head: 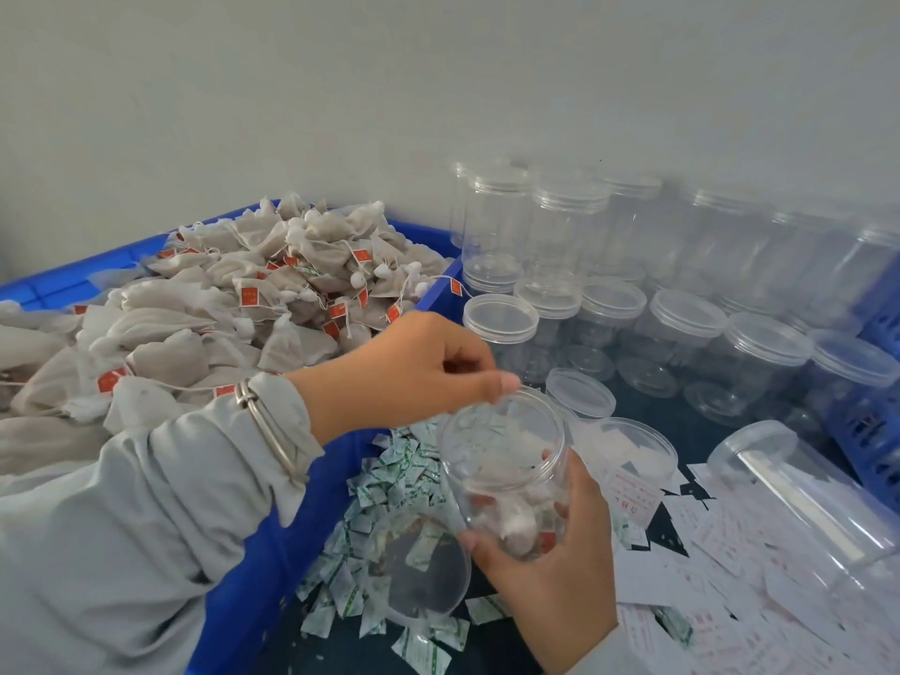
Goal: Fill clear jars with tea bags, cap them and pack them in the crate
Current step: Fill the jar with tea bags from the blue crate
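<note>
My right hand [550, 567] grips a clear open jar [506, 460] from below and tilts it toward me. A few white tea bags with red tags lie in its bottom. My left hand [409, 367] hovers at the jar's far rim with thumb and fingertips bunched together, and I see nothing between them. A silver bangle sits on that wrist. Left of the hands, a blue crate [272, 543] is heaped with tea bags [219, 304]. A loose clear lid [428, 572] lies on the table below the jar.
Several capped empty jars [682, 265] stand stacked against the wall at the back right. One jar [803, 499] lies on its side at the right. Small green-white sachets [384, 484] and paper labels [730, 552] litter the dark table. A blue basket [871, 421] is at the right edge.
</note>
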A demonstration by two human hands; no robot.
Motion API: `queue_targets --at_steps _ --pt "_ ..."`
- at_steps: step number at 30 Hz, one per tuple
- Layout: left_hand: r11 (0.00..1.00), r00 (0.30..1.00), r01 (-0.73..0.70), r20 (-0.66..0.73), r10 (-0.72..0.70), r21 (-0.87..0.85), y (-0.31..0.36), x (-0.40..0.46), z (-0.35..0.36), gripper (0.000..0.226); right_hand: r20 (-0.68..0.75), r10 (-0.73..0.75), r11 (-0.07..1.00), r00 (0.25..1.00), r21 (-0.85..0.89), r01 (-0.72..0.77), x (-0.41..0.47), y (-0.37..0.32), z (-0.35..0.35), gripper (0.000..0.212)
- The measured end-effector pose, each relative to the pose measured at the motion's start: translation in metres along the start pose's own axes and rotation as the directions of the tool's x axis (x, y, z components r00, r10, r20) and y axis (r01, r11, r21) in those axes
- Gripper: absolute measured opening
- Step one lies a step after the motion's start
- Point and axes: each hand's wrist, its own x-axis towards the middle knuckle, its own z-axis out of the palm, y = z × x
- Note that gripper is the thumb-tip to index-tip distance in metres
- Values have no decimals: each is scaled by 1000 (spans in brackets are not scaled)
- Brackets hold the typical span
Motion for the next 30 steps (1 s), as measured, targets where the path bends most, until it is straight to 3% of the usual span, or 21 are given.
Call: queue_targets --at_steps 4,7,10,13,15,18,21,25,30 --pt "989 952 140 -282 -122 47 -25 10 -26 30 71 -40 998 997 -53 43 3 0 -3 110" --pt "945 826 323 -502 -257 47 -56 16 -47 28 78 -35 998 996 -43 39 2 -1 -4 110" --pt "872 742 484 -561 -366 71 -85 16 -61 22 81 -18 1000 997 0 18 -1 -1 -3 112" --pt "775 782 577 -445 -436 256 -103 11 -62 20 87 -9 1000 996 8 8 -1 -2 -4 112" --pt "703 809 585 -232 -540 406 -109 8 -58 23 85 -14 1000 996 5 14 -2 -4 -4 110" --pt "569 730 540 -10 -683 620 -105 6 -58 24 74 -30 999 997 -29 33 -2 -6 -4 105" --pt "530 699 530 13 -715 661 -94 7 -65 38 72 -32 999 997 -40 35 -2 -6 -3 104" --pt "525 645 468 131 -752 711 -86 3 -69 38 86 -37 999 996 -28 39 -2 -4 -2 104" --pt "540 657 449 146 -740 712 -87 0 -71 36 68 -49 999 996 -17 50 -2 -4 -1 104"
